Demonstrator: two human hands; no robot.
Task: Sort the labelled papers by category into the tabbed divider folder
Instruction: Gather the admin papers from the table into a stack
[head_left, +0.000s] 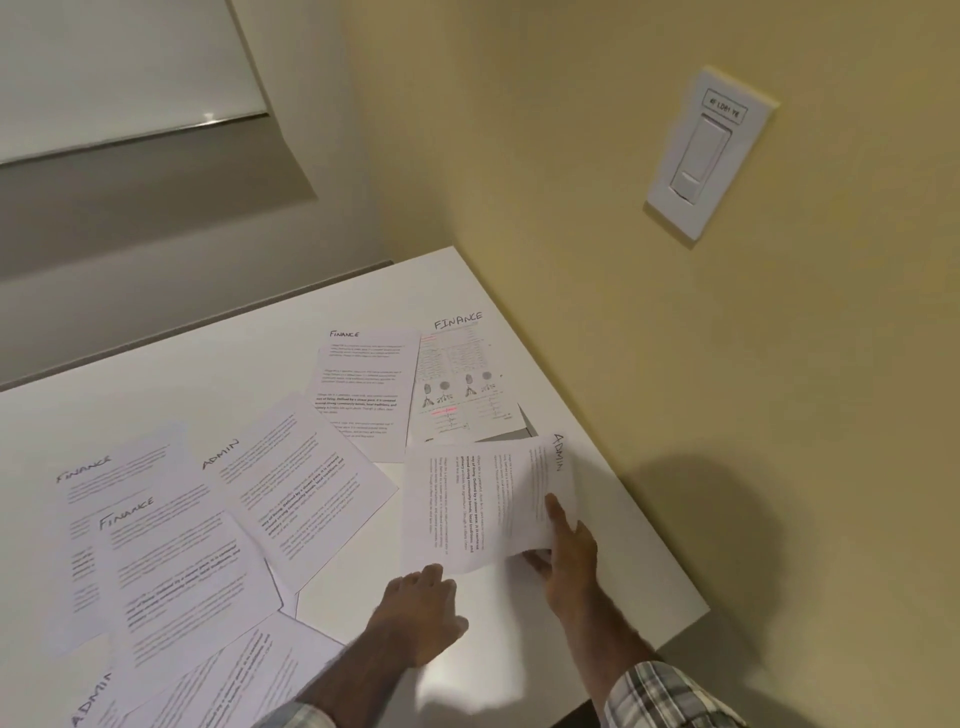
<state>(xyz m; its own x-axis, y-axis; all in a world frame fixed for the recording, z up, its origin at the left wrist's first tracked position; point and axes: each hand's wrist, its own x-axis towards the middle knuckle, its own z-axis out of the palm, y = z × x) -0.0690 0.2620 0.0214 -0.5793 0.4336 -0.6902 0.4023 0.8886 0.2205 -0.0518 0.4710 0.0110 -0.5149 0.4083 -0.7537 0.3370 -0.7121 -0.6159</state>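
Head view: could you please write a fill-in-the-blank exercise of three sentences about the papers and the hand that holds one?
1. The curled sheet that the right hand grips is labelled ____.
2. The sheet with diagrams is labelled ____.
3. The table under the papers is ____ in colour.
Missing words: ADMIN; FINANCE; white.

Views: one; head-worn wide-angle camera
Facing: forward and down over the tabletop (260, 364), toward its right corner and the yellow wall (571, 156)
Nearness: close; left hand (415, 613) and right hand (566, 551) enter from the bottom edge
Clarity: lower-left papers (171, 571) smeared, perhaps by motion
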